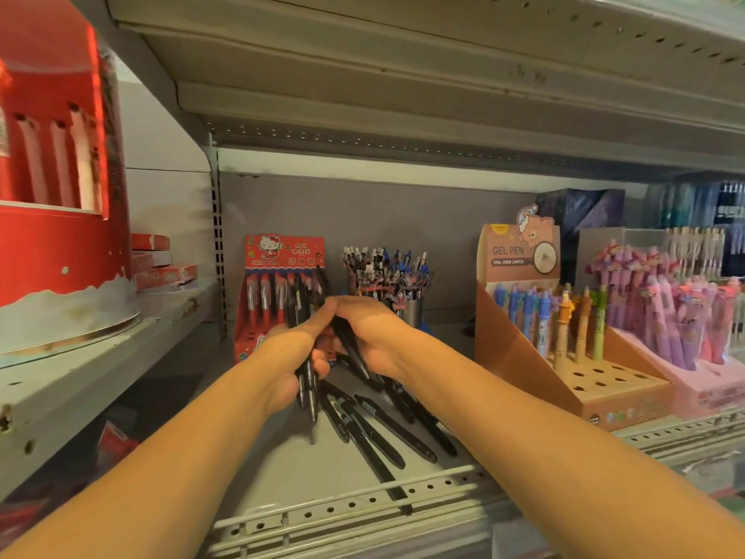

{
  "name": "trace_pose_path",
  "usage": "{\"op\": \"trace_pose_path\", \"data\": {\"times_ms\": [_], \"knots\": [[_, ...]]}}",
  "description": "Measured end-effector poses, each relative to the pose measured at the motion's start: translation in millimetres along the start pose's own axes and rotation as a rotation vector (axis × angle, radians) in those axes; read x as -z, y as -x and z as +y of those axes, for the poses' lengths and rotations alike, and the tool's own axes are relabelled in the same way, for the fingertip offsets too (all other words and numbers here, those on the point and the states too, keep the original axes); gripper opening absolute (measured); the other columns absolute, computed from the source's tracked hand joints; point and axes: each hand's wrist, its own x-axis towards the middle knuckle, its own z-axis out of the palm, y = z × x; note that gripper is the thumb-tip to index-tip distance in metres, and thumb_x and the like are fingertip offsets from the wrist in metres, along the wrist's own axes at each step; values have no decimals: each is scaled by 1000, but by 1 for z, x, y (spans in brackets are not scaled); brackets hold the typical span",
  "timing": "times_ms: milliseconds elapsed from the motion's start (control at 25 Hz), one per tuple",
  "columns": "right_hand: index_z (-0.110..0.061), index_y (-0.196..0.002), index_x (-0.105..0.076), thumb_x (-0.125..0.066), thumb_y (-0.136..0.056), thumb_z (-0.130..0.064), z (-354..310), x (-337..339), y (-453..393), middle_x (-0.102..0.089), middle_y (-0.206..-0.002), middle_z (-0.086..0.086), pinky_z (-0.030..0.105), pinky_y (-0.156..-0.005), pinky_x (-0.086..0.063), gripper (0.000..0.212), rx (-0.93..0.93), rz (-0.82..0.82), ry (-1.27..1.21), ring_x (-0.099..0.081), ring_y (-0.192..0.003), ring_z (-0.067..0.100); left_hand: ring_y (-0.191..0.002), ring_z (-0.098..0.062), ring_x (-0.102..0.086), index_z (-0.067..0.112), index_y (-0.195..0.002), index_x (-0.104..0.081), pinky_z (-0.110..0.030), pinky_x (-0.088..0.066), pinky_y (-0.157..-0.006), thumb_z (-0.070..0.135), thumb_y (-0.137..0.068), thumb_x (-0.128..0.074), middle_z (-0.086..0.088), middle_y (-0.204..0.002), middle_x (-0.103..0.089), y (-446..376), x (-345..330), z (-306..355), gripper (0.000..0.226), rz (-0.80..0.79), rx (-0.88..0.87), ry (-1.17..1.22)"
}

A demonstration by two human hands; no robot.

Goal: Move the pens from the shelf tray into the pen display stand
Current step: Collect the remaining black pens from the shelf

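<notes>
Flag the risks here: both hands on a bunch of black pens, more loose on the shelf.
1. The left hand grips a bunch of pens while the right hand pulls at one; some could slip out.
2. One loose pen reaches over the shelf lip between the forearms; a nudge may knock it off.
3. The red stand sits right behind the hands, so a push could tip it.
</notes>
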Motion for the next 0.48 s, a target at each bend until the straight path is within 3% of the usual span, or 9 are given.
{"op": "trace_pose_path", "data": {"times_ms": [40,120,200,280,400,480], "knots": [[-4,-95,-64,-54,-102,-12,-3,-1,1,-68,-81,14,38,-82,-57,14,-38,-13,-94,-65,-69,23,-36,-9,-39,3,-99,-69,-16,-37,-35,27,-83,-80,-9,-70,-62,1,-1,0,31,-21,-7,5],[-3,-98,-64,-55,-102,-10,-8,6,2,-68,-94,16,41,-87,-55,12,-69,-47,-208,-66,-82,26,-37,-8,-38,4,-103,-68,-17,-35,-34,18,-84,-80,-3,-60,-55,3,-3,-2,27,-63,-49,-80],[-5,-96,-64,-54,-102,-8,-8,12,3,-69,-93,13,33,-71,-57,12,-75,-72,-213,-66,-78,22,-37,-8,-38,3,-105,-67,-18,-35,-35,13,-87,-78,0,-53,-50,4,-5,-4,24,-39,-118,-233],[-6,-92,-63,-54,-102,-9,-5,10,5,-67,-81,9,22,-48,-50,13,-112,-73,-161,-62,-61,15,-37,-8,-40,2,-106,-66,-18,-34,-35,11,-92,-71,-2,-52,-52,3,-6,-5,17,37,-161,-268],[-4,-94,-61,-59,-100,-13,-4,5,6,-60,-69,6,16,-44,-44,11,-146,-42,-109,-51,-55,11,-41,-11,-54,3,-109,-66,-20,-43,-40,13,-98,-63,-8,-61,-66,3,-4,-2,16,98,-215,-234],[-5,-102,-63,-62,-99,-15,-6,5,7,-62,-73,6,23,-55,-47,11,-115,-23,-103,-54,-61,14,-70,-19,-70,11,-117,-65,-31,-58,-65,21,-97,-66,-15,-88,-76,3,-4,-1,22,118,-273,-263]]}}
